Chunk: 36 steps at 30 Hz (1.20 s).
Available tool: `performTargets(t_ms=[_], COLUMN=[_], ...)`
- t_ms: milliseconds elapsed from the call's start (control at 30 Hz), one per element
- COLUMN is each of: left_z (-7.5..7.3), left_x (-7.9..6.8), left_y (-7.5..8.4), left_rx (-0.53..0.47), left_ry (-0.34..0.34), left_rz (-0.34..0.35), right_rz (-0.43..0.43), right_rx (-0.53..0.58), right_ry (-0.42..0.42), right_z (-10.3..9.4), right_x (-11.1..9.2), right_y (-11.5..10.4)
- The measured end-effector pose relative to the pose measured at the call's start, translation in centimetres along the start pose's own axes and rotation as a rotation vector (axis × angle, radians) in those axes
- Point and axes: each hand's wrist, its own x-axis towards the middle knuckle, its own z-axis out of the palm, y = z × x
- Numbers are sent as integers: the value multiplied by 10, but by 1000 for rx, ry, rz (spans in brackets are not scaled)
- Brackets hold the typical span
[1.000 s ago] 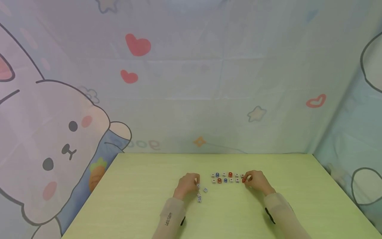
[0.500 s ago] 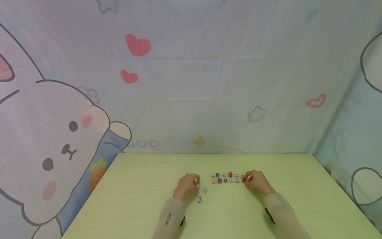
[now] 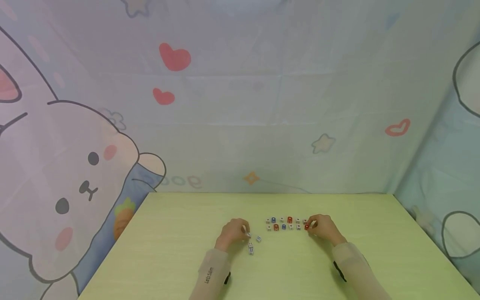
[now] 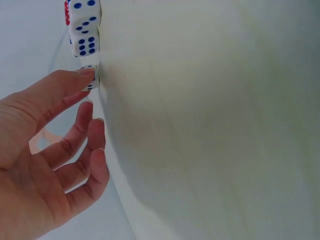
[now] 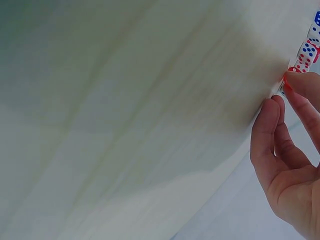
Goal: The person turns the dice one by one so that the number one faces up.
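My left hand (image 3: 233, 231) pinches a white die (image 4: 96, 79) with blue dots between thumb and forefinger, its other fingers loosely bent. Close by on the table lie three more white dice: one die (image 3: 258, 238) apart to the right, then a die (image 3: 251, 245) just behind another die (image 3: 251, 251). To the right, white, blue and red dice stand in two rows, among them a large red die (image 3: 290, 219) in the back row. At the right end of the front row, my right hand (image 3: 323, 228) holds a small red die (image 3: 306, 227) by thumb and forefinger.
The dice are on a pale yellow-green table (image 3: 168, 250). Behind it hangs a printed cloth (image 3: 240, 104) with hearts, stars and a large rabbit, and its bottom meets the table's back edge.
The white die in my left fingers has tilted, and that hand has shifted very slightly left. The right hand and the rows of dice stay in place.
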Motion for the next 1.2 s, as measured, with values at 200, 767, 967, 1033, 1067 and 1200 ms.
performTargets(t_ms=[200,767,967,1033,1067,1200], left_z=[-1,-2,-4,-4,-3,1], left_x=[0,1,-1,-2,-2,0], left_y=[1,1,3,3,2,0], left_rx=[-17,-18,-43,-32,-26,-9], left_ry=[-17,-33,-13,-8,-4,17], left_rz=[6,2,1,-7,-11,-28], right_rz=[6,4,9,11,2,7], right_rx=[6,-3,3,4,1,4], right_ry=[0,0,2,1,2,9], right_z=[0,1,1,1,1,1], right_x=[0,-2,-2,-2,-2,0], right_y=[-1,-1,0,0,0,0])
